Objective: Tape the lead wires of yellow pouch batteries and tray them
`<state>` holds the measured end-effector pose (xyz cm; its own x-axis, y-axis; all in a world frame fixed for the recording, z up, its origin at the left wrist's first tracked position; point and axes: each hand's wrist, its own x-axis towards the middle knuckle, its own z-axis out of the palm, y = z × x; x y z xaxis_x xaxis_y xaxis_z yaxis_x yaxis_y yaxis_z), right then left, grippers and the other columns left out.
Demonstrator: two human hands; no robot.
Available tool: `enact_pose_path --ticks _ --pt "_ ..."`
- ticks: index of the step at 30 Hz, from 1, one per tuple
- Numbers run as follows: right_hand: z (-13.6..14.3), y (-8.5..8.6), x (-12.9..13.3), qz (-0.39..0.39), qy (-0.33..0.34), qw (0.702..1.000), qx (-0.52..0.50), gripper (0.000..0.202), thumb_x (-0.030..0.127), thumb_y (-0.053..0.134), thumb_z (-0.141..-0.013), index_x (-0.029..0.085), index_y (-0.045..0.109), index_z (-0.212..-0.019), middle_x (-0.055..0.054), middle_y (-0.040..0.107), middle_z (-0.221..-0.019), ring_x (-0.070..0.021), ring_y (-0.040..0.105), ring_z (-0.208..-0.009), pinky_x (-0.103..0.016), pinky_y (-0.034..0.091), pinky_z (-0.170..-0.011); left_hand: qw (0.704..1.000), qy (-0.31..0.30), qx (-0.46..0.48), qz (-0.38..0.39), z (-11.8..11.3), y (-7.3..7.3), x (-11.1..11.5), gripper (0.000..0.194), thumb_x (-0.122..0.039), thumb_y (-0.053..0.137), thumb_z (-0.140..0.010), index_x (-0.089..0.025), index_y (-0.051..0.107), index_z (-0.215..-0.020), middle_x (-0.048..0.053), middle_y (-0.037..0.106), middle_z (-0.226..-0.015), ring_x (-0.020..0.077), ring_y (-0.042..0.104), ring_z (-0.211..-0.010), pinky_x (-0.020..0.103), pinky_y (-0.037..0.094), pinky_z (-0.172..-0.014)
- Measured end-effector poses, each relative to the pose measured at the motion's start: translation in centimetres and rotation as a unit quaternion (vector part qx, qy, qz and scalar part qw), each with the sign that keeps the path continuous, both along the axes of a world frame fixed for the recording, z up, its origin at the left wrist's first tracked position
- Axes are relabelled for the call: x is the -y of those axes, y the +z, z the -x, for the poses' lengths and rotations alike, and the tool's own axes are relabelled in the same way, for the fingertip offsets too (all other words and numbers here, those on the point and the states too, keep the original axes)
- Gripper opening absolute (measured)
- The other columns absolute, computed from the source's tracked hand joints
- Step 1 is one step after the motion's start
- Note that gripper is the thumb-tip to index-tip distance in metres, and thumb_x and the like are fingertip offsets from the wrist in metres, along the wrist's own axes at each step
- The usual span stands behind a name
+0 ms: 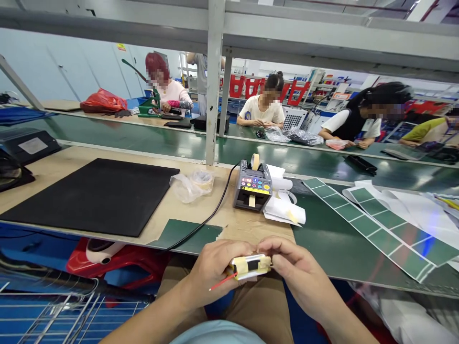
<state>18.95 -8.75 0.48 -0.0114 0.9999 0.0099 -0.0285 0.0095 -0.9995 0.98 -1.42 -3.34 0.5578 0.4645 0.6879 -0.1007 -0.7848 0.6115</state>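
Just off the table's front edge, above my lap, my left hand (pixel 215 267) is closed round a small silver battery pack (pixel 253 266) with yellow tape at both ends and a black middle. A red wire (pixel 223 282) sticks out of its left end. My right hand (pixel 292 263) pinches at the pack's right end, its thumb and forefinger close together by the yellow tape. Beyond my hands stands a grey tape dispenser (pixel 253 186) with lit buttons, a strip of tape showing at its front slot.
A black mat (pixel 96 196) lies on the left. Clear plastic wrap (pixel 193 185) and a black cable (pixel 218 203) are near the dispenser. Green label sheets (pixel 376 224) cover the right side. A shelf post (pixel 214 86) rises ahead; several people sit across the bench.
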Motion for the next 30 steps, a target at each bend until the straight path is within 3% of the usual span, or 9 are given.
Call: enact_pose_path --ticks 3,6,15,22,27,30 --pt "-0.2 -0.3 0.2 0.014 -0.067 0.996 -0.049 0.035 0.049 0.064 -0.079 0.019 0.069 -0.093 -0.006 0.065 -0.083 -0.0188 0.061 -0.082 -0.033 0.051 -0.076 1.0 0.004 0.003 0.018 0.2 -0.2 -0.4 0.028 -0.031 0.069 -0.08 -0.02 0.056 -0.102 0.008 0.07 -0.099 0.0191 0.067 -0.088 0.031 0.049 -0.081" --pt "0.2 -0.3 0.6 0.028 -0.089 0.994 -0.048 0.027 0.044 0.069 -0.075 0.02 0.07 -0.089 -0.004 0.066 -0.082 -0.0165 0.061 -0.082 -0.027 0.05 -0.076 0.999 0.013 0.007 0.047 0.4 -0.4 -0.6 0.027 -0.031 0.071 -0.078 -0.019 0.058 -0.098 0.007 0.069 -0.097 0.019 0.065 -0.087 0.034 0.046 -0.084" --pt "2.0 -0.5 0.0 0.061 -0.028 0.989 -0.129 0.021 0.038 0.067 -0.079 0.017 0.064 -0.078 0.001 0.054 -0.071 -0.009 0.047 -0.068 -0.019 0.04 -0.065 0.996 0.009 0.03 0.078 0.5 -0.7 -0.4 0.027 -0.031 0.073 -0.076 -0.018 0.06 -0.096 0.005 0.064 -0.09 0.0172 0.06 -0.085 0.03 0.048 -0.078" --pt "1.8 -1.8 -0.7 0.143 0.071 0.949 -0.274 0.033 0.036 0.078 -0.068 0.016 0.052 -0.071 0.003 0.05 -0.065 -0.0076 0.045 -0.061 -0.018 0.036 -0.059 0.993 -0.031 0.016 0.115 0.8 -0.2 -0.1 0.022 -0.028 0.071 -0.078 -0.018 0.059 -0.093 0.006 0.063 -0.087 0.0184 0.059 -0.083 0.03 0.045 -0.077" --pt "2.1 -2.6 -1.1 0.143 0.046 0.965 -0.214 0.053 0.056 0.08 -0.054 0.018 0.049 -0.073 0.005 0.044 -0.059 -0.0056 0.033 -0.051 -0.016 0.027 -0.046 0.973 -0.057 0.031 0.223 0.5 0.2 0.5 0.029 -0.023 0.079 -0.069 -0.018 0.06 -0.09 0.004 0.062 -0.087 0.0184 0.057 -0.083 0.029 0.043 -0.077" --pt "2.2 -3.2 -1.4 0.119 0.016 0.976 -0.184 0.054 0.063 0.075 -0.056 0.018 0.049 -0.072 0.006 0.04 -0.055 -0.0054 0.029 -0.048 -0.016 0.023 -0.042 0.927 -0.08 0.037 0.366 0.2 0.2 0.7 0.03 -0.027 0.08 -0.067 -0.016 0.06 -0.086 0.002 0.059 -0.083 0.0159 0.054 -0.079 0.025 0.041 -0.072"
